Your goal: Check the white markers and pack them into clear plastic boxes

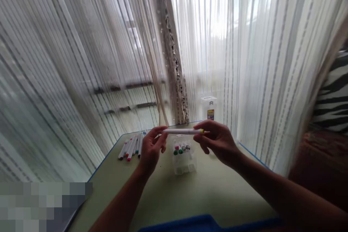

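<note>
A white marker (pixel 181 131) with a yellow end is held level between my two hands. My left hand (pixel 151 148) pinches its plain end between thumb and fingers. At the other end, my right hand (pixel 217 139) grips the yellow tip. Below the marker stands a clear plastic holder (pixel 185 168), with several markers (pixel 181 148) upright in its back slots, showing pink, green and grey ends. Left of it, beyond my left hand, a pile of white markers (pixel 131 148) with coloured ends lies on the table.
The pale green table (pixel 163 199) has a blue edge. A clear plastic box (pixel 208 107) with a label stands at the back, near sheer curtains (pixel 244 61). Something blue (pixel 185 223) lies at the near edge. Zebra-striped fabric (pixel 334 94) is at the right.
</note>
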The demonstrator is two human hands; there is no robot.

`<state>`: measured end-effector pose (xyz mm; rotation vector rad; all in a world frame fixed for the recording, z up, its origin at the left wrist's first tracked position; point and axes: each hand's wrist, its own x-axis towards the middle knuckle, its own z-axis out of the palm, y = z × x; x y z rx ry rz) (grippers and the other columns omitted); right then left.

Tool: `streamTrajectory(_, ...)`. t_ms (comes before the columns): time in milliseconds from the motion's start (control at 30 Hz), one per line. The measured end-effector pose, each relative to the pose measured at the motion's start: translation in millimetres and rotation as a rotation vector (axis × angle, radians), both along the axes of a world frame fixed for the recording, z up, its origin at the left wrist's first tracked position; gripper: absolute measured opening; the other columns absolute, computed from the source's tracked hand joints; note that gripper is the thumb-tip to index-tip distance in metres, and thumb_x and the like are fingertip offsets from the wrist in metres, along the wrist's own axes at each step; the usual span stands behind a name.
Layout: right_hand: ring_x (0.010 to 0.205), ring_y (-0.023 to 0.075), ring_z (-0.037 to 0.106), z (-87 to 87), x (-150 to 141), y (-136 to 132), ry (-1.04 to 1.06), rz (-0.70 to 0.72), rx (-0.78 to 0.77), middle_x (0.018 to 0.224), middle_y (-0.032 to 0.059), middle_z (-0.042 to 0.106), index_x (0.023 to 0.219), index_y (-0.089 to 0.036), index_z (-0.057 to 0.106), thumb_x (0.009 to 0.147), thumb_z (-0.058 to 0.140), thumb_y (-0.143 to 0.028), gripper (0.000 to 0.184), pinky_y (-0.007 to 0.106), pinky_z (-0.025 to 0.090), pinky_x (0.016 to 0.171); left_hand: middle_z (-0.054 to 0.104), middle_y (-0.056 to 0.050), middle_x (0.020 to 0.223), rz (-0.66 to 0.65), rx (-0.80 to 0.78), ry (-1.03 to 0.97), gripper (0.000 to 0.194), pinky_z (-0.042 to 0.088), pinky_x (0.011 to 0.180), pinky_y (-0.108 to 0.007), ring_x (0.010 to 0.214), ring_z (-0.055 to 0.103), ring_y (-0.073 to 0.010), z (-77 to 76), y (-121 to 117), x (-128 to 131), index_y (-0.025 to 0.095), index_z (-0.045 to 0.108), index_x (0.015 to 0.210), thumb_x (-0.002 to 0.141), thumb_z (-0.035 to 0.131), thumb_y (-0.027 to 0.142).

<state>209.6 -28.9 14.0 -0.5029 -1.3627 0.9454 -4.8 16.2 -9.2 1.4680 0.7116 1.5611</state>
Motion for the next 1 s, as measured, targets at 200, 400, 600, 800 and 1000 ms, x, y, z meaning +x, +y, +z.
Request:
streamTrajectory(200, 0.036, 0.0071, 0.052, -1.6, -1.0, 4.9, 0.041, -0.011, -0.023, 0.056, -0.0047, 0.063, 0.089, -0.017, 0.075, 0.071, 0.09, -0.032, 0.027, 0.018, 0.039, 0.032, 0.058, 0.004, 0.071, 0.034, 0.04, -0.024, 0.028, 0.039, 0.044, -0.018, 0.049, 0.045, -0.0047, -0.7, 0.6, -6.1, 0.018, 0.071, 0.104, 0.082, 0.08, 0.033)
streamTrajectory(400, 0.037, 0.0062, 0.053, -12.3, 5.7, 23.2, 0.102, -0.008, -0.117, 0.072, 0.0029, 0.073, 0.094, -0.015, 0.078, 0.076, 0.086, -0.038, 0.031, 0.019, 0.04, 0.033, 0.063, 0.002, 0.078, 0.098, 0.106, -0.016, 0.029, 0.038, 0.043, -0.02, 0.045, 0.044, -0.0032, 1.3, -4.7, -2.9, 0.018, 0.072, 0.101, 0.08, 0.082, 0.034)
streamTrajectory(600, 0.034, 0.0052, 0.049, -10.7, 8.5, 27.1, 0.166, 0.001, -0.213, 0.066, 0.0034, 0.071, 0.081, -0.014, 0.077, 0.069, 0.09, -0.045, 0.035, 0.018, 0.035, 0.031, 0.06, 0.003, 0.065, 0.063, 0.112, -0.008, 0.027, 0.032, 0.042, -0.018, 0.044, 0.042, -0.0037, 5.1, -9.2, 1.4, 0.016, 0.073, 0.096, 0.079, 0.083, 0.034)
streamTrajectory(800, 0.037, 0.0048, 0.047, -9.2, 11.8, 29.7, 0.182, -0.012, -0.272, 0.067, 0.0026, 0.07, 0.085, -0.016, 0.079, 0.066, 0.091, -0.045, 0.036, 0.018, 0.035, 0.032, 0.06, 0.002, 0.064, 0.063, 0.153, 0.08, 0.025, 0.03, 0.045, -0.018, 0.051, 0.043, -0.005, 3.7, -13.1, 4.1, 0.015, 0.073, 0.099, 0.082, 0.08, 0.032)
streamTrajectory(1000, 0.04, 0.0063, 0.047, -11.7, 17.3, 29.5, 0.158, -0.108, -0.278, 0.069, 0.0024, 0.069, 0.081, -0.019, 0.079, 0.067, 0.091, -0.04, 0.028, 0.02, 0.036, 0.033, 0.065, -0.001, 0.08, 0.105, 0.201, 0.134, 0.026, 0.036, 0.048, -0.018, 0.054, 0.047, -0.0048, 1.9, -16.7, 8.5, 0.016, 0.073, 0.102, 0.081, 0.079, 0.029)
